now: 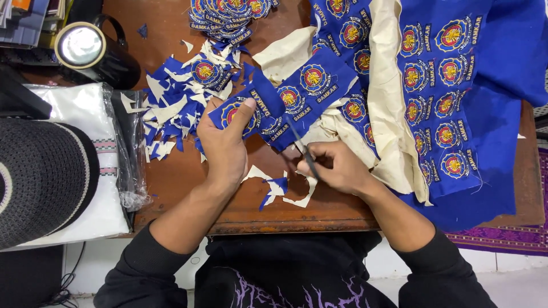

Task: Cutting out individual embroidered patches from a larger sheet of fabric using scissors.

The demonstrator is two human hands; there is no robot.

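Left hand (225,145) pinches the blue patch strip (285,100) taut; right hand (337,168) grips scissors (302,149): cut should hug each emblem's border.

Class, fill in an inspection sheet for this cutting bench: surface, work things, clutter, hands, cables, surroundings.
Surface: brown wooden table, mostly covered.
Work things: blue strip of embroidered badges; small scissors cutting into it; large blue badge sheet with cream backing; stack of finished badges.
Clutter: blue and white offcuts; black mug; bagged white cloth; dark cap.
Hands: left hand grips the strip; right hand works the scissors.
Cables: dark cable below the table.
Surroundings: white tiled floor, purple rug.
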